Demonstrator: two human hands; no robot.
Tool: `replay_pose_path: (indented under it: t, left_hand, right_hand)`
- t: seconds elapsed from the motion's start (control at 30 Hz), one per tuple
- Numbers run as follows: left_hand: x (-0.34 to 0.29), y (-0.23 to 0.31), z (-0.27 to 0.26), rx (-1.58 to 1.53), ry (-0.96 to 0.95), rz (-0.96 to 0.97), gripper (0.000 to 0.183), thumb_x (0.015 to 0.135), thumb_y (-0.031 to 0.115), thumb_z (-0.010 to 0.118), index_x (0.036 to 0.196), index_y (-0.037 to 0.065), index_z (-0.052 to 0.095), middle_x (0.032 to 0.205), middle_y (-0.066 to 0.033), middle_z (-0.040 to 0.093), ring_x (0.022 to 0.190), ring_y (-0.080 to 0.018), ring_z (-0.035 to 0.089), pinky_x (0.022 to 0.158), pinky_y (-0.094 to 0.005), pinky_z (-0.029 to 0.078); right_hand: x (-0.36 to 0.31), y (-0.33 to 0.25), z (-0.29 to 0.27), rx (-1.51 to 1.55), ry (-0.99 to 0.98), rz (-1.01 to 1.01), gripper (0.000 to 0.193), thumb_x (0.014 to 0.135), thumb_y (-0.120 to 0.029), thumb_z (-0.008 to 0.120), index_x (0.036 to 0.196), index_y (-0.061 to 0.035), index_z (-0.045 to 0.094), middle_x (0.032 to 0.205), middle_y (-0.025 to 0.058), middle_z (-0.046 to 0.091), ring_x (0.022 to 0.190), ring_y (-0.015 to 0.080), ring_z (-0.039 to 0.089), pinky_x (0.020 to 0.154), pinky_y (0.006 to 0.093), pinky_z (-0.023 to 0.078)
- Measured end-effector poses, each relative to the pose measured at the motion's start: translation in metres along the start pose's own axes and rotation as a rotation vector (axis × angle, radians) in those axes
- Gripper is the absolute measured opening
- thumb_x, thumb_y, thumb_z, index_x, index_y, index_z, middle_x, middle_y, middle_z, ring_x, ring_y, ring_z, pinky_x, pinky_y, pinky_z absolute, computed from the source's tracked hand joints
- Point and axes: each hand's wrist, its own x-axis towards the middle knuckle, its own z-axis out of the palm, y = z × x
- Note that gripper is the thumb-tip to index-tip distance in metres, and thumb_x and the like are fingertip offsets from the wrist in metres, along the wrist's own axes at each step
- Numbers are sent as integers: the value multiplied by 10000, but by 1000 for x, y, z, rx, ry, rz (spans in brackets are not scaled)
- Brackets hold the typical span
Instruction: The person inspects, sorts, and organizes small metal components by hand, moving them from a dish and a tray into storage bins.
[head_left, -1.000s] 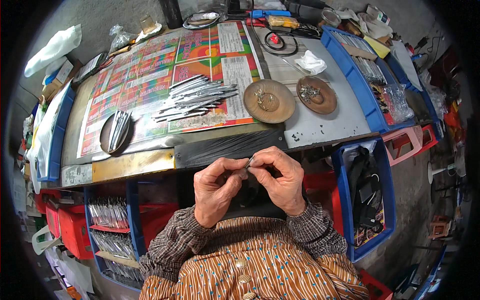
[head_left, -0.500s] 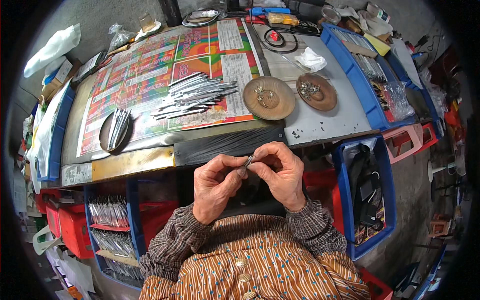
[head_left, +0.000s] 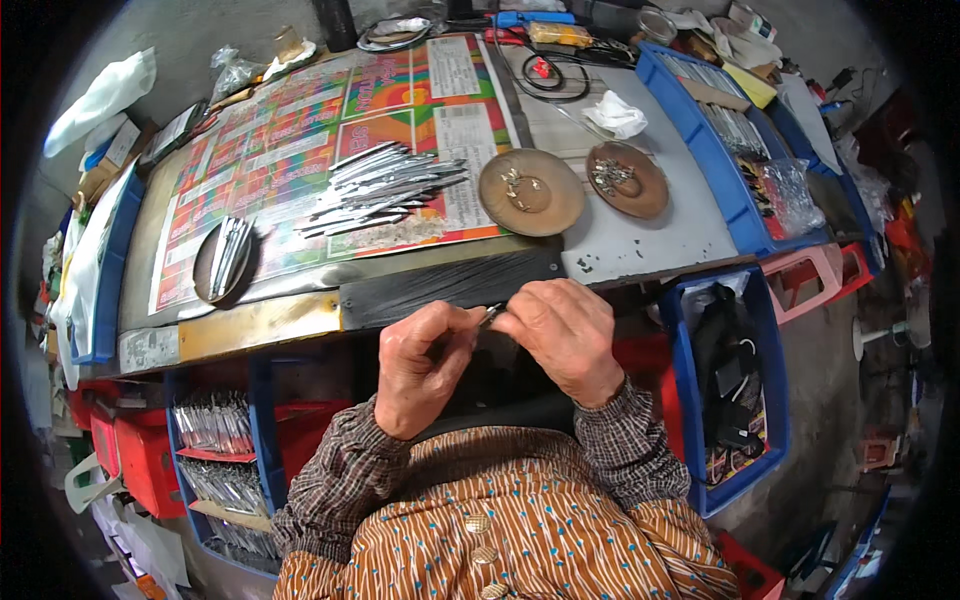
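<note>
Tabletop: it stretches out (head_left: 690, 215) ahead of me, a colourful sheet (head_left: 250, 190) covering much of its left and middle.
Left hand: my left hand (head_left: 425, 365) is just off the near edge, thumb and forefinger pinching a small dark piece (head_left: 490, 315).
Right hand: my right hand (head_left: 562, 335) meets it there, its fingers drawn together on the right end of the piece and partly hiding it.
Pile: silvery rods (head_left: 385, 188) lie loose on the sheet.
Bowl: at the near left, a bowl (head_left: 201, 270) holds a small upright bunch (head_left: 233, 248).
Dishes: right of the pile, a larger dish (head_left: 563, 190) and a smaller dish (head_left: 652, 197) hold metal bits.
Progress: one piece is in hand, not set down; plenty of rods and bits remain out. Whether pile or bunch counts as finished, I cannot tell.
</note>
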Motion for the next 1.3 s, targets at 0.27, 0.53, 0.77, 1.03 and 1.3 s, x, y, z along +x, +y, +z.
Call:
replay_pose_path:
  t: [0.27,0.53,0.77,1.03,1.3]
  left_hand:
    - [6,8,-3,272,23,223,204,711,-144,582,869,-16,600,679,-130,532,579,-256,540,539,-298,434]
    - [10,8,-4,280,-11,222,197,726,-142,575,877,-17,602,712,-125,574,607,-231,569,559,-274,446]
    - [8,1,-3,151,10,130,208,744,-138,578,904,-14,623,736,-119,603,595,-178,575,564,-248,449]
    - [-3,3,4,-266,82,-126,175,812,-117,520,943,-37,605,732,-5,565,616,-37,491,563,-181,403]
    - [-3,2,1,-548,9,-266,87,882,28,595,962,-3,608,717,-19,579,522,-20,431,440,-170,319]
  right_hand:
    - [-1,4,8,-24,-21,-147,250,723,-53,675,940,28,580,888,123,570,770,243,590,645,352,500]
    - [-2,6,8,-88,-12,-207,258,721,-54,652,949,34,571,901,134,573,786,247,596,671,358,514]
    - [-3,6,11,-48,-11,-189,274,732,-54,645,977,39,566,927,142,569,808,271,602,704,375,519]
    - [-8,1,18,148,23,-54,291,723,-26,658,996,22,569,940,143,579,823,281,612,732,376,524]
    - [-13,-11,22,952,0,660,127,826,-11,671,899,25,575,857,82,631,711,148,637,623,266,538]
